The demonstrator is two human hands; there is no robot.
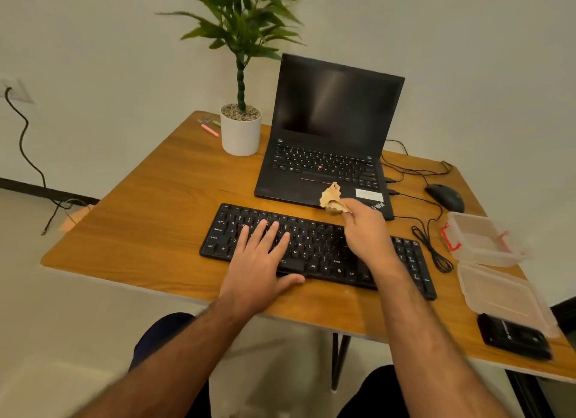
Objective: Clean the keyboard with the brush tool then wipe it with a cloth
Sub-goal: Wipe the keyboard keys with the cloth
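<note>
**Cloth up, keyboard pinned**

Flat across the letter keys of the black full-size keyboard (314,249): left hand (258,265), fingers straight & spread, thumb at the front edge by the space bar; grip relaxed, holding nothing. Raised over the keyboard's rear edge: right hand (366,227), grip pinched tight on a crumpled tan cloth (332,197), bunched above the fingertips, just in front of the open black laptop (327,137), screen dark. All on the orange-brown wooden surface (149,218). Behind-left, white pot w/ green plant (240,130). Right side: black wired mouse (445,196), clear plastic box w/ red latches (486,240), its lid open alongside. No brush tool made out.
</note>
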